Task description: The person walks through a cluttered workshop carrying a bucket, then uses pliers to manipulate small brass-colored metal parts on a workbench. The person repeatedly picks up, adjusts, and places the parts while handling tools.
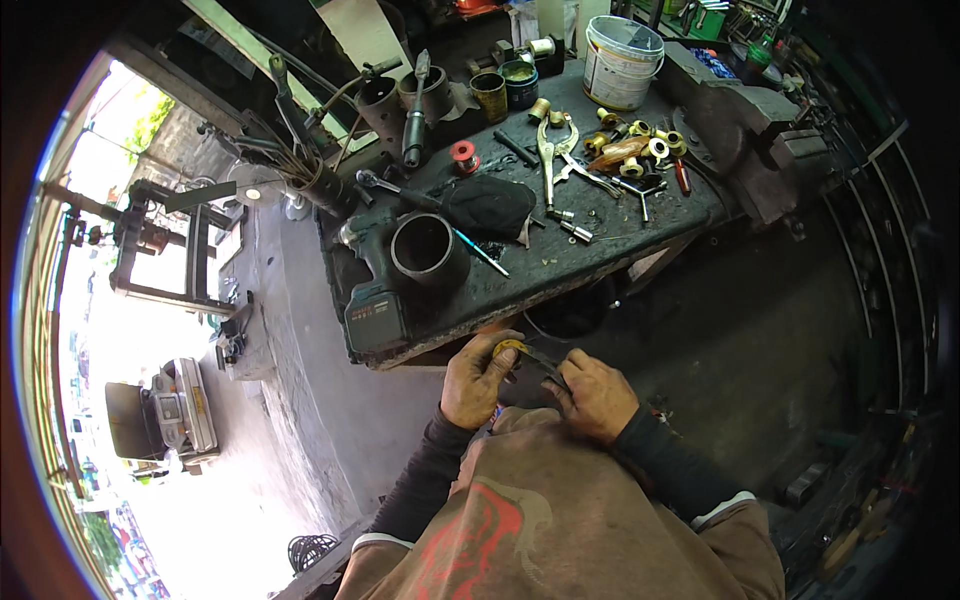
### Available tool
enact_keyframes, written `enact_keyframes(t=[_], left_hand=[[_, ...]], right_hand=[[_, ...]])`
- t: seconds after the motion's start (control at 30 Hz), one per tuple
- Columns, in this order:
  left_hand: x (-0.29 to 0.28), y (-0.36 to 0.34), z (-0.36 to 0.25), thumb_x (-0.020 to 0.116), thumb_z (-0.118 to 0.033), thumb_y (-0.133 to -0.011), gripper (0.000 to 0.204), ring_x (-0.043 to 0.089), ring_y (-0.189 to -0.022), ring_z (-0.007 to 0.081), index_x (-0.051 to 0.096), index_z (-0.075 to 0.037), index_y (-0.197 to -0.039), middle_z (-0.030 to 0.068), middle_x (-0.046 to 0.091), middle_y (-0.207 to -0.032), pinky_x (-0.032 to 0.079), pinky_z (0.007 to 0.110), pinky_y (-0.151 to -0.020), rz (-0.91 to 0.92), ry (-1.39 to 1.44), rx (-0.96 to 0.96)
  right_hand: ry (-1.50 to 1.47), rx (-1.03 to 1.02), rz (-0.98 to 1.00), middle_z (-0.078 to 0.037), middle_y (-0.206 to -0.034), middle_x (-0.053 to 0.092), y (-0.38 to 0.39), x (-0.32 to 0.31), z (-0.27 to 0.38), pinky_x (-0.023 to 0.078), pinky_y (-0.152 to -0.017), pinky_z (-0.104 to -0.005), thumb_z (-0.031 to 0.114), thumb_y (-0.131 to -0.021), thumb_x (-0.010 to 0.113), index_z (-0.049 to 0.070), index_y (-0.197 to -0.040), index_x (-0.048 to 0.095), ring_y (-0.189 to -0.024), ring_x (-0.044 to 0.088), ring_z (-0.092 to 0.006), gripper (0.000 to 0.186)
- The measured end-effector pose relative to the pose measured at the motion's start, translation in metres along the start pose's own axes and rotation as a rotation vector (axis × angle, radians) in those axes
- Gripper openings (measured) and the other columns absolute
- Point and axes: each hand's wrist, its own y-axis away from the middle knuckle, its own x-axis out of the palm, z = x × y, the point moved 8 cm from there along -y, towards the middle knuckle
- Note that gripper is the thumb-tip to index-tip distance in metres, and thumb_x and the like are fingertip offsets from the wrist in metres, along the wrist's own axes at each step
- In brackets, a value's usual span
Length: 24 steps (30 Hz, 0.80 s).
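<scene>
Cluttered workshop, seen from above by a head camera: a dark, grimy metal surface stretches away from a person wearing a brown garment with a red design and black long sleeves.

Nearest the viewer, both hands meet just below the surface's front edge. The left hand is closed around a small yellowish brass ring fitting, pinched at the fingertips. The right hand is clenched on a thin dark metal tool whose tip reaches across to the fitting. The tool's exact kind is too small to tell. As a judgement, work on the fitting looks under way rather than finished, since tool and fitting are in contact and neither has been set down.

Just beyond the left hand, at the surface's near corner, lies a dark green cordless drill. Beside it stands a short, wide black pipe section, round and hollow. Farther on lie a crumpled black cloth, a ratchet wrench and a small red spool.

Beyond the right hand, well apart from it, sit locking pliers with shiny jaws and a scatter of similar brass fittings, rounded and golden, apparently waiting.

At the far edge stand a white plastic bucket, small tins and upright dark pipe pieces. A heavy grey bench vise sits at the far right. To the far left, bright daylight shows a street outside.
</scene>
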Motion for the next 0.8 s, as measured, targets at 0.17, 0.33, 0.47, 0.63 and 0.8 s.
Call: enact_keyframes(t=[0.17,0.33,0.47,0.63,0.8], left_hand=[[0.001,-0.002,0.014,0.062,-0.018,-0.104,0.025,0.058,-0.076,0.0094,0.070,0.001,-0.117,0.0034,0.065,-0.087,0.050,0.026,-0.066,-0.049,-0.027,-0.075],[-0.003,0.001,0.033,0.060,-0.027,-0.105,0.032,0.058,-0.074,0.0078,0.073,0.001,-0.114,0.0011,0.062,-0.079,0.049,0.026,-0.063,0.004,-0.083,-0.301],[-0.005,0.018,0.051,0.060,-0.030,-0.105,0.033,0.062,-0.082,0.0120,0.066,0.000,-0.118,0.0048,0.063,-0.090,0.050,0.027,-0.067,0.259,0.313,-0.477],[-0.016,0.027,0.038,0.066,-0.028,-0.102,0.038,0.062,-0.090,0.0169,0.059,-0.002,-0.128,0.0094,0.065,-0.107,0.050,0.030,-0.074,0.179,0.558,-0.374],[-0.010,0.019,0.029,0.070,-0.028,-0.099,0.043,0.061,-0.096,0.0164,0.058,-0.001,-0.130,0.0098,0.066,-0.112,0.049,0.030,-0.076,0.175,0.584,-0.296]], right_hand=[[0.245,-0.132,-0.125,-0.009,-0.094,0.057,-0.008,-0.014,-0.003,0.052,-0.077,-0.0425,0.015,-0.083,0.069,0.008,-0.088,0.062,-0.087,0.061,-0.0293,0.011],[0.374,-0.163,-0.104,-0.009,-0.092,0.057,-0.009,-0.015,-0.001,0.052,-0.074,-0.0431,0.018,-0.085,0.069,0.010,-0.088,0.063,-0.085,0.060,-0.0299,0.010],[0.292,0.209,-0.211,-0.011,-0.092,0.061,-0.015,-0.031,-0.098,0.051,-0.073,-0.0478,0.025,-0.095,0.065,0.006,-0.089,0.063,-0.084,0.064,-0.0334,0.021],[-0.214,0.575,0.298,-0.016,-0.093,0.073,0.025,-0.006,-0.160,0.053,-0.083,-0.0425,0.036,-0.099,0.064,0.009,-0.107,0.071,-0.093,0.070,-0.0355,0.028],[-0.434,0.271,0.300,-0.017,-0.105,0.070,0.034,0.002,-0.086,0.052,-0.086,-0.0410,0.031,-0.101,0.061,0.004,-0.109,0.071,-0.099,0.067,-0.0357,0.029]])
